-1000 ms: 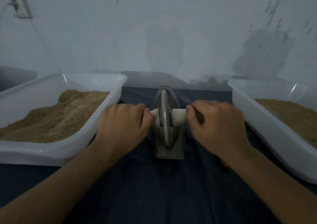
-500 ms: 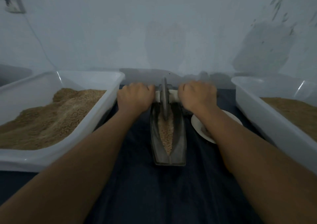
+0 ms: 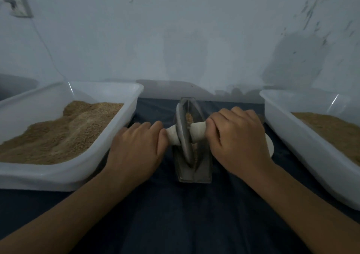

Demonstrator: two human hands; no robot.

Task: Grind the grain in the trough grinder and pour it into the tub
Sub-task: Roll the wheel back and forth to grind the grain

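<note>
Hands grip the white axle handle (image 3: 197, 132): left hand (image 3: 136, 148) and right hand (image 3: 237, 137) curled either side of the grinding wheel (image 3: 183, 135) in the trough (image 3: 202, 168).

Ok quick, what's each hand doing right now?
Left hand: grips the roller handle.
Right hand: grips the handle's other end.

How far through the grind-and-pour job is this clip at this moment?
Done: grain is loaded in the trough grinder. In hand: left hand and right hand each grip an end of the white handle, with the wheel standing in the trough. Left: finishing the grind and pouring; both tubs, left and right, already hold grainy material.
</note>
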